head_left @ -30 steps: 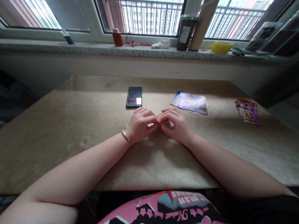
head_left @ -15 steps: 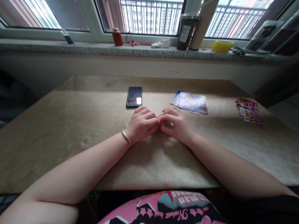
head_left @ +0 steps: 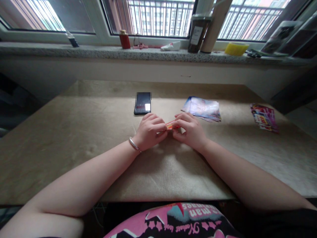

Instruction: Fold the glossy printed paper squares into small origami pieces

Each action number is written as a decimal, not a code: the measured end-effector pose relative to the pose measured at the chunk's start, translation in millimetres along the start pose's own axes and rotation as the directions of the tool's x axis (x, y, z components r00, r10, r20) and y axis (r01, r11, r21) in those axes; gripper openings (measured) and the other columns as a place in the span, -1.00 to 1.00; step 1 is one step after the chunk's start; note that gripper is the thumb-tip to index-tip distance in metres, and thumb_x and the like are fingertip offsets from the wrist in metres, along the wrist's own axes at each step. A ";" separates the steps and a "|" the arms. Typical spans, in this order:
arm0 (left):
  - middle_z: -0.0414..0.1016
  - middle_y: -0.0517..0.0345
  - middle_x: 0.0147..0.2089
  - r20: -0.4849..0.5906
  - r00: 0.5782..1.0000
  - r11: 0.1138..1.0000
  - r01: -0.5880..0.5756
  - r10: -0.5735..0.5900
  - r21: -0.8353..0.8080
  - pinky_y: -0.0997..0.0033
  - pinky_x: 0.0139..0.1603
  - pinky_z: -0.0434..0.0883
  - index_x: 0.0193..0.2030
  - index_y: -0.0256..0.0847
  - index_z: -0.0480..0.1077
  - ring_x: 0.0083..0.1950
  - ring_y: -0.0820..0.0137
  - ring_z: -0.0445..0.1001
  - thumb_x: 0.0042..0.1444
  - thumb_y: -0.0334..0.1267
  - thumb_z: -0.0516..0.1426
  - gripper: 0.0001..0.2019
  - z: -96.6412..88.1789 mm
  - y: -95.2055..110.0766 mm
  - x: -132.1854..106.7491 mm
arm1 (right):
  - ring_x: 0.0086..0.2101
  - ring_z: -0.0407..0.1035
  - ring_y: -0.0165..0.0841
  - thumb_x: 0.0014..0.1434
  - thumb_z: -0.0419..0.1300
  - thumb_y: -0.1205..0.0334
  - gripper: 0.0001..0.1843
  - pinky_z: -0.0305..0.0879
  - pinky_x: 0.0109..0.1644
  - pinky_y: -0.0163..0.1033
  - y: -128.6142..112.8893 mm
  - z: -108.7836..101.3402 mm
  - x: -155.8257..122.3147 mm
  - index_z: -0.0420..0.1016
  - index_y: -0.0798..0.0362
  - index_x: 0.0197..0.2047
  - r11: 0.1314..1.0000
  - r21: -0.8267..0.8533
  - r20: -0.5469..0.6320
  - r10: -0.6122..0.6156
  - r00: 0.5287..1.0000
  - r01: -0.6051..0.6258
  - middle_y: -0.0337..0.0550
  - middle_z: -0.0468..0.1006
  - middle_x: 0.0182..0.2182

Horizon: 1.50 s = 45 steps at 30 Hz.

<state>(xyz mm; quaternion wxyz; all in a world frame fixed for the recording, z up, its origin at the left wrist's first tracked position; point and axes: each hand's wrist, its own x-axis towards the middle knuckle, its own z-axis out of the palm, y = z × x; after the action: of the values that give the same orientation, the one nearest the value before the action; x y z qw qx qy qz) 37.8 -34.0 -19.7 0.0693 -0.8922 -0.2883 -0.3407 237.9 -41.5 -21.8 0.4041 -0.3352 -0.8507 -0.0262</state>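
My left hand [head_left: 149, 131], with a silver bracelet on its wrist, and my right hand [head_left: 190, 130] meet at the middle of the beige table [head_left: 74, 138]. Both pinch a small folded piece of red and yellow paper [head_left: 171, 125] between fingertips, just above the tabletop. Most of the paper is hidden by my fingers. A black phone [head_left: 143, 103] lies just beyond my left hand. A stack of colourful paper sheets [head_left: 203, 108] lies beyond my right hand.
A second colourful printed sheet [head_left: 264, 117] lies at the table's far right. The window sill [head_left: 99, 52] behind holds a red can [head_left: 124, 39], a dark jar [head_left: 197, 34], a cardboard tube [head_left: 213, 26] and a yellow object [head_left: 236, 49].
My fingers have shifted slightly on the small paper, and a bit more of its red edge shows between my hands. My arms stay in place.
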 end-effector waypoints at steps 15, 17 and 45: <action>0.49 0.25 -0.38 -0.049 0.998 0.997 -0.042 0.045 0.069 0.29 -0.11 0.24 -0.45 -0.12 0.40 -0.33 0.42 0.32 0.15 -0.25 0.10 -0.84 -5.0 -2.9 0.8 | -0.18 0.36 -0.23 -0.02 0.18 0.40 -0.87 0.33 -0.07 -0.08 6.6 -4.7 -0.9 0.43 -0.05 -0.41 0.998 0.015 0.011 0.065 0.998 -0.065 -0.18 0.47 -0.33; 0.49 0.25 -0.39 -0.055 0.998 0.997 -0.040 0.044 0.064 0.30 -0.11 0.25 -0.44 -0.12 0.41 -0.33 0.43 0.32 0.15 -0.26 0.11 -0.85 -4.9 -4.1 0.8 | -0.17 0.36 -0.23 -0.02 0.18 0.40 -0.87 0.33 -0.08 -0.08 7.5 -4.5 -1.2 0.43 -0.05 -0.41 0.998 0.013 0.006 0.068 0.998 -0.068 -0.18 0.47 -0.33; 0.37 0.16 -0.33 -0.070 0.963 0.932 0.232 -0.260 -0.280 0.52 -0.34 0.40 -0.32 -0.24 0.43 -0.33 0.50 0.36 0.14 -0.32 0.14 -0.93 3.5 -23.4 -5.4 | -0.19 0.39 -0.25 0.07 0.17 0.38 -0.89 0.34 -0.07 -0.06 9.6 -6.3 -0.6 0.41 -0.05 -0.40 0.997 0.032 -0.138 0.080 0.987 -0.076 -0.19 0.45 -0.37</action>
<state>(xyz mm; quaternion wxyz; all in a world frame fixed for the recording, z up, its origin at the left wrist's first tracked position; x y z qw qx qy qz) 23.5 -16.1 -27.5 -0.0806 -0.8309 -0.3447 -0.4293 248.1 -36.4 -20.2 0.4675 -0.3603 -0.8069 -0.0223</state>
